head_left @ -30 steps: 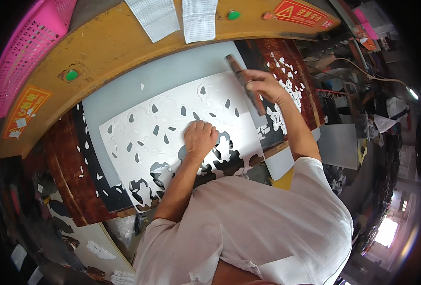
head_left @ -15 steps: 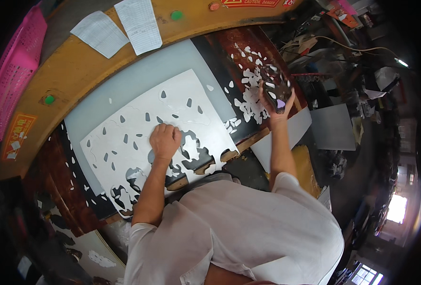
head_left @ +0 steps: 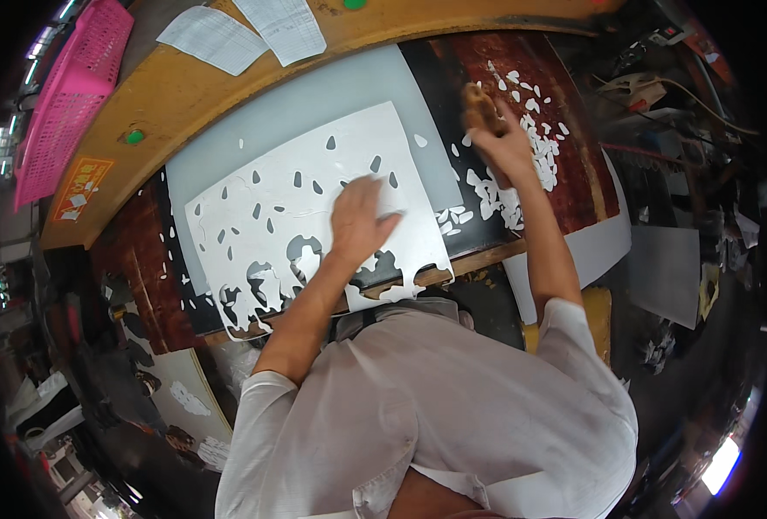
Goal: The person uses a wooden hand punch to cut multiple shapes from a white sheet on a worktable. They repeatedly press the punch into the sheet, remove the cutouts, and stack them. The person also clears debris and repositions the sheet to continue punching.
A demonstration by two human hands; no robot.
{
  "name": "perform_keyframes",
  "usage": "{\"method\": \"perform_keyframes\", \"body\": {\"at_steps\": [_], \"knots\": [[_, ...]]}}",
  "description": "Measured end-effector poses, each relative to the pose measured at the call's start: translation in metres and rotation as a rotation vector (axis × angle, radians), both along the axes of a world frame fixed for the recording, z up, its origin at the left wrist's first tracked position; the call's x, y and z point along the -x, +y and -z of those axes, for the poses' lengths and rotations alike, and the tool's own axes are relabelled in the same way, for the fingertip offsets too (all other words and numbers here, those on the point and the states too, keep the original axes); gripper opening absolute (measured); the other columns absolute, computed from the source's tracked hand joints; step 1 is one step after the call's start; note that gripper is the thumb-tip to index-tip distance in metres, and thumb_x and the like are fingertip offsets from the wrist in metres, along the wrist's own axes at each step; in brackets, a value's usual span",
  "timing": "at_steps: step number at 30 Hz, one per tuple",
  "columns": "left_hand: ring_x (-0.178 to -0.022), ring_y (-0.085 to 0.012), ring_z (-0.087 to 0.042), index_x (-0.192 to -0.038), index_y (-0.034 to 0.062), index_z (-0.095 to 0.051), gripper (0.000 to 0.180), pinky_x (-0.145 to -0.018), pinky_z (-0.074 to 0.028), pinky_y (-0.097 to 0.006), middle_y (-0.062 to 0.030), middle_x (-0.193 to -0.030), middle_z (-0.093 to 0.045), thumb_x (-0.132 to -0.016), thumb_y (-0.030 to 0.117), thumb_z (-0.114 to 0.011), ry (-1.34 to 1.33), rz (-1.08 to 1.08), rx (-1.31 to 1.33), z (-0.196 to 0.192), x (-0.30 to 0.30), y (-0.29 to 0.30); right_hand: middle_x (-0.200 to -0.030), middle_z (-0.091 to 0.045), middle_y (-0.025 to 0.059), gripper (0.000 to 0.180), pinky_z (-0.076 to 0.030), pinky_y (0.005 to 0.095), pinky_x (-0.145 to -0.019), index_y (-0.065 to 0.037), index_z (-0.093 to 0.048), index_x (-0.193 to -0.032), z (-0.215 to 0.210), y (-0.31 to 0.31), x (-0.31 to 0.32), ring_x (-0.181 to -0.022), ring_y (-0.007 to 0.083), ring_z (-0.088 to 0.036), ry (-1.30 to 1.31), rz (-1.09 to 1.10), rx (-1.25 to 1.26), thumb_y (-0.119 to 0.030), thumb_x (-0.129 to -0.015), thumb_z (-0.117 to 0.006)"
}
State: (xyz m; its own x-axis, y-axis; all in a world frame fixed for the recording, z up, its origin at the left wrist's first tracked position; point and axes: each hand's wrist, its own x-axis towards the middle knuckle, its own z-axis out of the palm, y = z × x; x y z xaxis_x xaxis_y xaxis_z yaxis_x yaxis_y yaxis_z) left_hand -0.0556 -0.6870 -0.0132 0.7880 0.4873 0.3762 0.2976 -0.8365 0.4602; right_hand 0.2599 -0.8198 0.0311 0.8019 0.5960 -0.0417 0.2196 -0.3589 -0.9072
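A white sheet (head_left: 253, 246) lies over a pale cutting board (head_left: 305, 111). It is punched with small teardrop holes, and larger ragged cut-outs run along its near edge. Over the sheet's right half is my left hand (head_left: 359, 221), slightly blurred, thumb apart from the fingers, with nothing seen in it. My right hand (head_left: 506, 149) grips a brown block-like cutting die (head_left: 482, 107) above the dark strip right of the board. Its underside is turned from view. Many small white cut pieces (head_left: 541, 156) lie scattered beside and beyond that hand.
A yellow machine beam (head_left: 197, 85) arches behind the board, with paper sheets (head_left: 212, 39) and a green button (head_left: 135, 137) on it. A pink basket (head_left: 76, 99) stands at far left. Dark red boards (head_left: 578, 138) flank the work surface. Grey sheets (head_left: 664, 275) lean at right.
My right hand has turned the die over and swung it leftward, toward the board. My left hand, closed on the sheet before, has opened and moved right. The whole view has shifted.
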Motion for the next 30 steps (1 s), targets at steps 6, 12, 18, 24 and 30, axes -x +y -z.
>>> {"method": "perform_keyframes", "body": {"at_steps": [6, 12, 18, 24, 30], "knots": [[-0.151, -0.0405, -0.043, -0.147, -0.0052, -0.056, 0.079, -0.124, -0.039, -0.046, -0.0272, -0.157, -0.049, -0.085, 0.035, -0.084, 0.344, -0.030, 0.055, 0.000, -0.031, -0.008, -0.134, -0.066, 0.0257, 0.066, -0.051, 0.0527, -0.104, -0.006, -0.060, -0.147, 0.019, 0.015, 0.054, -0.122, 0.0437, -0.063, -0.793, -0.165, 0.205, -0.035, -0.090, -0.072], [-0.146, -0.0462, -0.045, -0.145, -0.0087, -0.055, 0.077, -0.122, -0.040, -0.048, -0.0272, -0.155, -0.050, -0.084, 0.026, -0.085, 0.090, -0.016, 0.430, -0.010, -0.007, 0.007, -0.095, -0.077, 0.0152, 0.039, -0.058, 0.0368, -0.081, 0.003, -0.075, -0.117, 0.026, -0.041, 0.158, -0.095, 0.0243, -0.076, 0.181, -0.262, 0.374, -0.031, -0.098, -0.075], [-0.144, -0.0474, -0.046, -0.144, -0.0104, -0.055, 0.083, -0.120, -0.041, -0.049, -0.0266, -0.153, -0.051, -0.080, 0.029, -0.090, 0.029, 0.099, 0.374, -0.018, -0.005, 0.005, -0.108, -0.078, 0.0053, 0.037, -0.059, 0.0279, -0.082, 0.000, -0.075, -0.125, 0.051, -0.016, 0.132, -0.092, 0.0133, -0.074, 1.149, -0.396, -0.045, -0.026, -0.099, -0.078], [-0.139, -0.0460, -0.050, -0.141, -0.0083, -0.060, 0.076, -0.116, -0.045, -0.050, -0.0243, -0.149, -0.055, -0.085, 0.035, -0.087, 0.018, 0.122, 0.249, -0.016, -0.006, 0.008, -0.102, -0.079, 0.0058, 0.027, -0.059, 0.0278, -0.081, 0.000, -0.079, -0.116, 0.037, 0.000, 0.130, -0.089, 0.0122, -0.074, 1.096, -0.447, -0.055, -0.023, -0.102, -0.074], [-0.134, -0.0417, -0.056, -0.134, -0.0030, -0.067, 0.053, -0.111, -0.049, -0.048, -0.0214, -0.143, -0.061, -0.093, 0.028, -0.079, -0.052, -0.031, 0.453, -0.013, -0.003, 0.045, -0.101, -0.079, 0.0073, 0.027, -0.060, 0.0286, -0.075, 0.001, -0.079, -0.114, 0.023, 0.012, 0.139, -0.084, 0.0129, -0.074, 0.828, -0.151, 0.110, -0.021, -0.100, -0.079]]}}
